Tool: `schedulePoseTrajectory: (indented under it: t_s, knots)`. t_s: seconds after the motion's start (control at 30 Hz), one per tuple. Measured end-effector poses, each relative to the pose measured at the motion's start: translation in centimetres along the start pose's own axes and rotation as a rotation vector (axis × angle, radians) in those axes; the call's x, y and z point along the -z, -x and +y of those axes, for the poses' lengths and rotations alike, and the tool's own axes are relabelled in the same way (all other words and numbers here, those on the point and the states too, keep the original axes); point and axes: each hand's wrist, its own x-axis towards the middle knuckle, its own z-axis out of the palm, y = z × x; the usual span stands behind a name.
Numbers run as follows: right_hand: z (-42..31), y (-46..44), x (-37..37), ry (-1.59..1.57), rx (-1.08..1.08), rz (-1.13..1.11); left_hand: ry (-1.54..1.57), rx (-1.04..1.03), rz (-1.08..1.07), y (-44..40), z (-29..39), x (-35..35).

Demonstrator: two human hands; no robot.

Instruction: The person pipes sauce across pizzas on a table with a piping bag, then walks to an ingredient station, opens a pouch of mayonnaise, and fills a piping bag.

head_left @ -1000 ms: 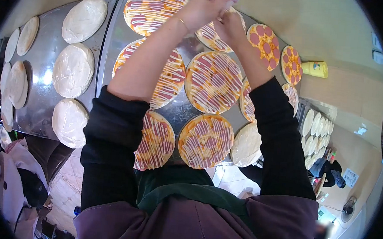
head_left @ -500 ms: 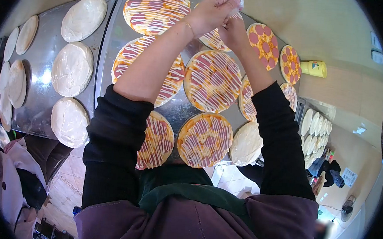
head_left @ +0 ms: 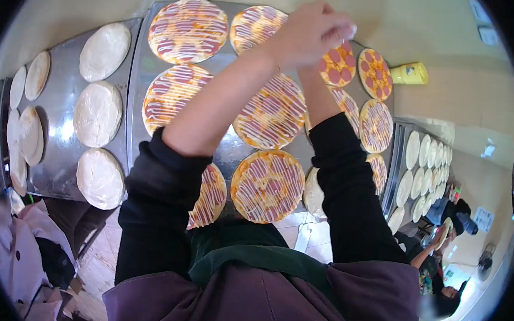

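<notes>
My left hand (head_left: 308,37) is closed and blurred, reaching over the far right part of the metal table. A whitish bit shows at its fingertips; moments ago this looked like a small plastic bag of white sauce. My right hand (head_left: 309,74) is mostly covered by the left one, its fingers hidden. Right beside the hands is a pizza with pink sausage slices (head_left: 338,65) and no white stripes visible. A similar unstriped pizza (head_left: 376,75) lies to its right. Striped pizzas surround my arms, such as one behind the hands (head_left: 256,25) and another below them (head_left: 271,117).
Plain pale dough rounds (head_left: 98,114) lie on the left metal table (head_left: 53,171). A yellow container (head_left: 409,74) stands at the back right. Many dough rounds cover a table (head_left: 392,186) on the right. Another person (head_left: 433,265) is at lower right, holding a round.
Both hands have moved right across the table, from a striped pizza toward the unstriped sausage pizza. The view has shifted slightly, and the person at lower right shows more.
</notes>
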Motion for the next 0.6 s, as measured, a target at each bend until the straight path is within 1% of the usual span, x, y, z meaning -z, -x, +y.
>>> schedulePoseTrajectory:
  t_s: [0.07, 0.13, 0.17, 0.23, 0.33, 0.37, 0.4, 0.43, 0.47, 0.53, 0.57, 0.6]
  knots:
    - [-3.0, 2.8, 2.8, -0.142, 0.046, -0.032, -0.001, 0.010, -0.005, 0.4, 3.8, -1.9]
    - [-4.5, 5.0, 4.7, -0.297, 0.082, -0.077, -0.109, 0.078, -0.256, 1.5, 7.2, -3.4]
    - [-4.7, 5.9, 5.3, -0.382, 0.096, -0.106, -0.114, 0.076, -0.262, 2.2, 8.4, -4.6]
    - [-4.7, 6.9, 6.0, -0.557, 0.126, -0.176, -0.289, -0.029, -0.178, 4.0, 10.2, -7.2]
    - [-2.9, 7.1, 7.3, -0.823, 0.163, -0.285, -0.241, -0.003, -0.220, 6.4, 13.0, -8.8]
    - [-3.6, 6.8, 8.3, -0.914, 0.173, -0.320, -0.253, 0.001, -0.222, 6.9, 14.0, -8.6]
    - [-4.0, 7.4, 8.4, -0.929, 0.175, -0.327, -0.163, 0.093, -0.234, 7.3, 14.9, -8.4]
    - [-5.4, 7.8, 7.7, -0.815, 0.085, -0.101, -0.075, 0.186, -0.243, 7.8, 15.6, -8.2]
    - [-7.3, 8.3, 6.7, -0.697, -0.013, 0.119, -0.096, 0.192, -0.239, 8.2, 16.2, -8.0]
    - [-10.7, 9.7, 4.2, -0.449, -0.226, 0.514, -0.179, 0.134, -0.114, 9.1, 17.0, -7.9]
    - [-11.9, 10.8, 2.5, -0.324, -0.350, 0.676, 0.083, 0.373, -0.156, 10.2, 17.0, -8.7]
    - [-11.8, 12.8, 4.1, 0.514, -0.232, 0.275, 0.070, 0.524, -0.057, 10.8, 18.0, -9.5]
